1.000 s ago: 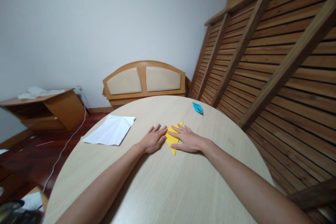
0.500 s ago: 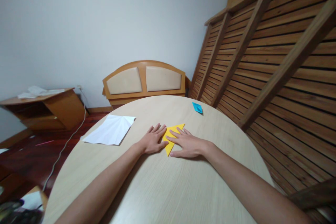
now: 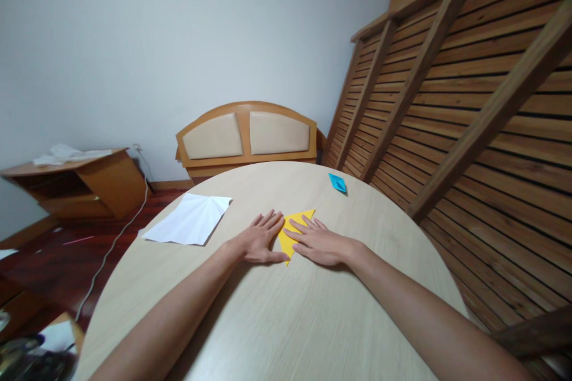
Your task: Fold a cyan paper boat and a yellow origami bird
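Yellow folded paper (image 3: 290, 237) is pinned flat to the round table (image 3: 277, 321) by the spread left hand (image 3: 260, 239) and right hand (image 3: 319, 242), flanked by white sheet (image 3: 190, 221) and blue paper (image 3: 337, 182).

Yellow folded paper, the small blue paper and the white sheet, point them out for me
yellow folded paper (image 3: 289, 240), head view, bare middle between the hands
small blue paper (image 3: 337, 183), head view, its centre
white sheet (image 3: 190, 220), head view, its creased middle

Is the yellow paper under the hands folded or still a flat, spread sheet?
Folded. The yellow paper shows a pointed triangular outline, pressed flat on the round wooden table between the left hand and right hand.
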`<state>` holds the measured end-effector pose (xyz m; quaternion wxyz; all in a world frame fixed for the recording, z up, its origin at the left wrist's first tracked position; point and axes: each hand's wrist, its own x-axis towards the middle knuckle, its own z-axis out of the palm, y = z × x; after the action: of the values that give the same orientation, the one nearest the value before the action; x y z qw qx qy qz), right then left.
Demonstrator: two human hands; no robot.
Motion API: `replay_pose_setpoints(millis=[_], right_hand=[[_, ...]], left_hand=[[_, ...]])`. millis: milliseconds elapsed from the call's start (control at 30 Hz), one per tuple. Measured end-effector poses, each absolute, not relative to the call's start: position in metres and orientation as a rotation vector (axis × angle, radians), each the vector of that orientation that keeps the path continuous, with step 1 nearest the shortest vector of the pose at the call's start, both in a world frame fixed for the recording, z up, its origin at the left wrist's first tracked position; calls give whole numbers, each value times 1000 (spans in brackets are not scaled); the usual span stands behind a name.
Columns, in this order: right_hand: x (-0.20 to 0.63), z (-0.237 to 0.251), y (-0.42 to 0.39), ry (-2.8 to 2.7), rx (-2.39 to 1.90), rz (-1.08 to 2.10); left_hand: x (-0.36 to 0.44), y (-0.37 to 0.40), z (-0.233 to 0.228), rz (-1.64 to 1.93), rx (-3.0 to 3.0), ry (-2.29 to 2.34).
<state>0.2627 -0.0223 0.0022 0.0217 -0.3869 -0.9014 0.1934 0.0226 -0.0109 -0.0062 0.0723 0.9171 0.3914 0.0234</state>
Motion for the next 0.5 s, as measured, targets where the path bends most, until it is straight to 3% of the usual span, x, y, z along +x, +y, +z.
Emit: replay_pose_setpoints(millis=[500], right_hand=[[249, 4, -12, -2886, -1153, 461]], left_hand=[[5, -27, -8, 91, 2733, 1120]])
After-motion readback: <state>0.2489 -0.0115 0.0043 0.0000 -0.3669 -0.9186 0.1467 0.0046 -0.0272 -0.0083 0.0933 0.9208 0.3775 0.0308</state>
